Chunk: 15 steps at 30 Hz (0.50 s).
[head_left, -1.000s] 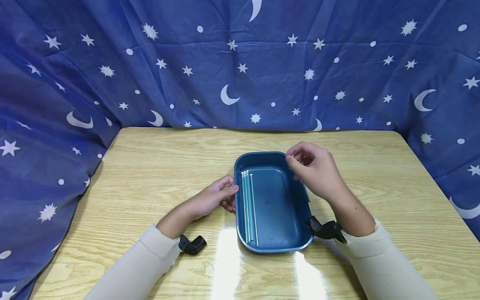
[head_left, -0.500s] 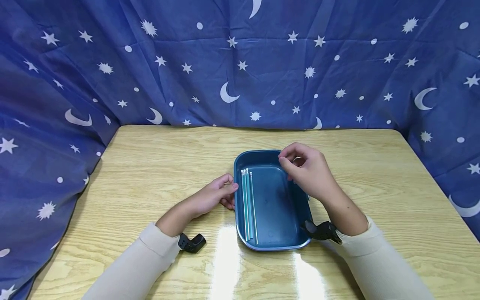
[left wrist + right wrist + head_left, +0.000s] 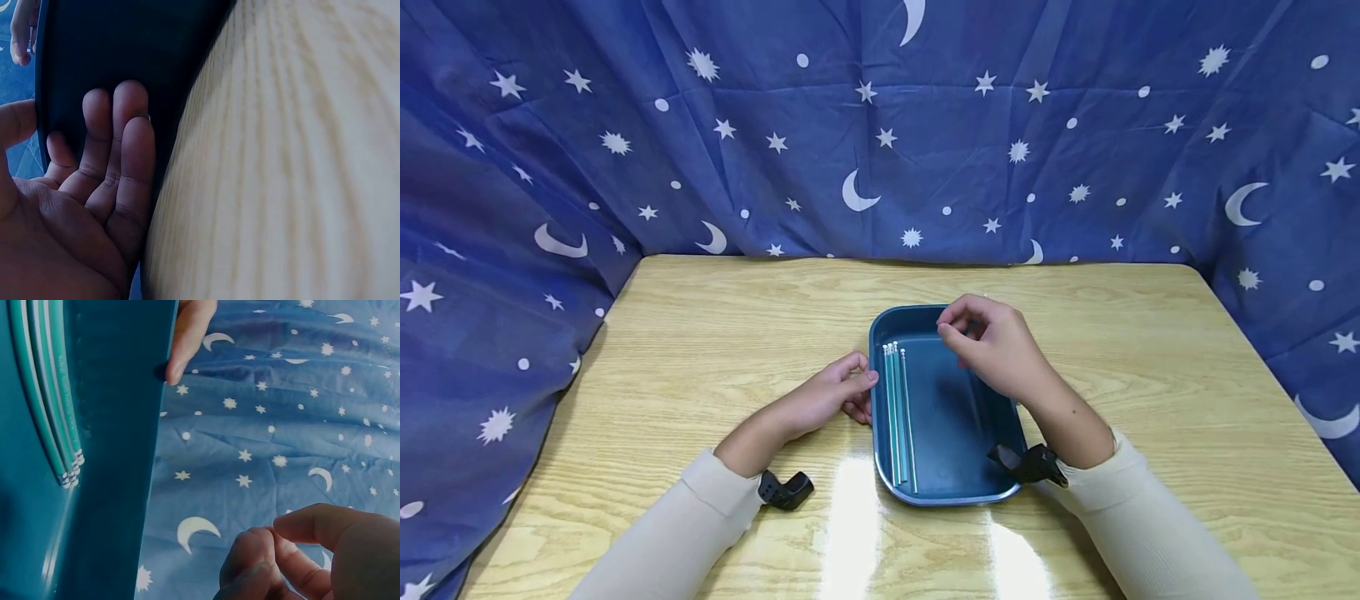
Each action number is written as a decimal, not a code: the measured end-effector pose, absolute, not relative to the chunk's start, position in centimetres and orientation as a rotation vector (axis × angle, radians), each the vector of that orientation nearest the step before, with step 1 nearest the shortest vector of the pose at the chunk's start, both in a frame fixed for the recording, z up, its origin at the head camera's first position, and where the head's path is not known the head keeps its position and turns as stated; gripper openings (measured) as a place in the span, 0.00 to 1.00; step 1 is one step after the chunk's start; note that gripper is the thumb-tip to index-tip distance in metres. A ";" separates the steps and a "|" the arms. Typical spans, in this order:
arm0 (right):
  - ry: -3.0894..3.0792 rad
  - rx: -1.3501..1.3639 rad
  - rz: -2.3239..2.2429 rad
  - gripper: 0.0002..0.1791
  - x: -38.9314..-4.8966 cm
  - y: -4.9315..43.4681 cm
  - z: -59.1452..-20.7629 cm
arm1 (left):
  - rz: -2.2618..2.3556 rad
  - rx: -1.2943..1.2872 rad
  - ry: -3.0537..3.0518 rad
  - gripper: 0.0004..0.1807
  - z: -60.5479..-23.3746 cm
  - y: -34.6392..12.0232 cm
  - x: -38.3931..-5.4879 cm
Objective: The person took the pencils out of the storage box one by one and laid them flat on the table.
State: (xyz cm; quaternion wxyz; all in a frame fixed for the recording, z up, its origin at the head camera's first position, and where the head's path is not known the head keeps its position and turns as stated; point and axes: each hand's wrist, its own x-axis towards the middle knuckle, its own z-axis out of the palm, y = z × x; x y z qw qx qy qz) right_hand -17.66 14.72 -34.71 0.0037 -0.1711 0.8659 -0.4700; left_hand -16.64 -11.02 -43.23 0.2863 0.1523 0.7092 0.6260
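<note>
A dark teal plastic tray (image 3: 943,437) lies on the table. Several green pencils (image 3: 896,417) with silvery eraser ends lie lengthwise along its left inner side; the right wrist view shows their ends close up. My left hand (image 3: 827,392) grips the tray's left side, thumb at the rim and fingers against the outer wall, as the left wrist view shows. Over the tray's far right part, my right hand (image 3: 996,346) has thumb and index finger pinched together. It seems to pinch another pencil, mostly hidden by the hand, with a small pale tip (image 3: 986,296) showing above the knuckles.
The wood-grain table (image 3: 722,317) reaches back to a blue curtain (image 3: 775,192) with white moons and stars. A black wrist camera (image 3: 786,490) sits on the left wrist and another camera (image 3: 1030,463) on the right, close to the tray's right edge.
My right hand has moved left, from the tray's right rim to over its inside. The pencil end seen beyond the right rim earlier is now hidden. The left hand has stayed put.
</note>
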 end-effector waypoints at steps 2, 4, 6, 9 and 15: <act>2.709 -0.529 -1.457 0.04 -17.8 14.5 -34.7 | 1.675 0.405 1.894 0.11 -43.3 -11.0 -16.6; 2.710 -0.522 -1.433 0.05 -17.9 14.3 -34.7 | 1.675 0.403 1.895 0.10 -43.3 -11.0 -16.6; 2.711 -0.524 -1.411 0.05 -18.1 14.0 -34.8 | 1.678 0.407 1.896 0.11 -43.3 -11.1 -16.6; 2.704 -0.536 -1.376 0.06 -18.4 13.5 -34.9 | 1.675 0.406 1.902 0.11 -43.3 -11.1 -16.6; 2.654 -0.567 -1.345 0.06 -19.0 12.6 -35.1 | 1.657 0.415 1.910 0.11 -43.3 -11.2 -16.6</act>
